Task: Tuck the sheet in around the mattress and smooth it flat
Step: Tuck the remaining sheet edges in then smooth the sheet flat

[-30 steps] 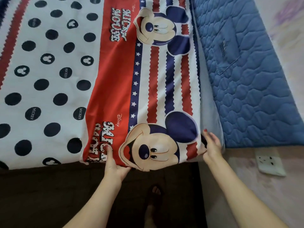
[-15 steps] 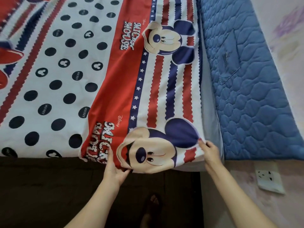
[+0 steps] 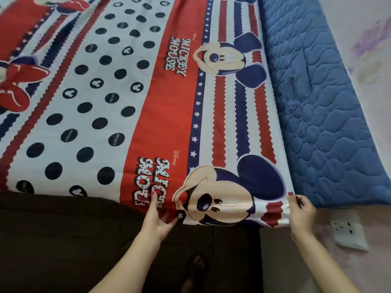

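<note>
step: corner tuck | cartoon-print sheet [image 3: 148,106] lies spread over mattress, near corner overhanging foot edge | my left hand [image 3: 157,218] grip pinches hem, thumb on top, to keep tension | right hand [image 3: 300,214] grip closed on corner fabric beside blue quilted pad [image 3: 330,132], ready to fold under | socket plate [image 3: 349,231] on floor

Our two bare forearms in view, no sleeves reaching wrists, no watch, ring or bracelet visible. Our left hand [image 3: 155,218]: red polish on thumbnail, nail short and rounded; other nails turned away, cannot tell. Our right hand [image 3: 301,214]: same red polish on thumbnail, above where fingers curl. Below and between our wrists, our one foot [image 3: 195,273] in dark open-toed strap sandal, dim and blurred; strap colour unclear.
</note>
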